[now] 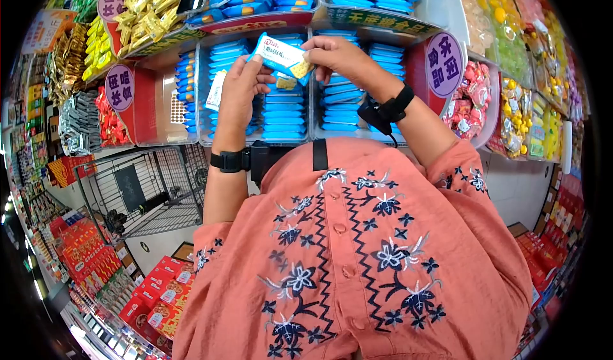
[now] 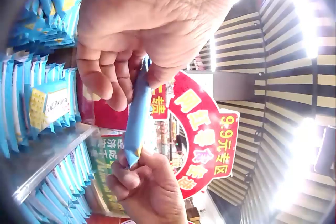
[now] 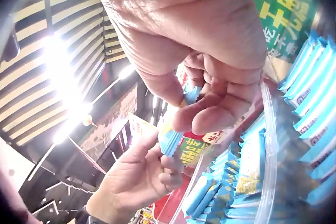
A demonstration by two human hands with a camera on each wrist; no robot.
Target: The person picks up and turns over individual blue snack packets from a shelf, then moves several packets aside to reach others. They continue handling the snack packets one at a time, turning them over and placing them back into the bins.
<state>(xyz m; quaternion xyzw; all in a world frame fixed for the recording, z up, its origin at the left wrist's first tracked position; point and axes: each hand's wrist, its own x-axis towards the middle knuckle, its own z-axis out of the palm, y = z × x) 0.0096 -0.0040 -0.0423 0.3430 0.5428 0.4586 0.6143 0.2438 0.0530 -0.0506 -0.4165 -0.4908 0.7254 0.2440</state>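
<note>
A blue-and-white snack packet (image 1: 281, 56) is stretched lengthwise between both hands, above a clear bin of similar packets. My left hand (image 1: 240, 91) pinches its left end between thumb and fingers. At the opposite end, my right hand (image 1: 341, 58) pinches the corner near the printed yellow biscuit picture. In the left wrist view the packet (image 2: 137, 116) appears edge-on, narrow and sealed along its tip. The right wrist view shows the crimped blue end of the packet (image 3: 171, 141) partly hidden by the right fingers. Below the hands, blue packets (image 1: 284, 114) lie in stacked rows.
Clear bin dividers (image 1: 311, 111) separate the packet stacks. A wire shopping cart (image 1: 153, 187) stands at the left, by the display. Gold-wrapped sweets (image 1: 150, 8) fill the upper left, and red-and-pink packs (image 1: 472, 95) lie in a bin at right. Purple oval signs (image 1: 444, 64) flank the bins.
</note>
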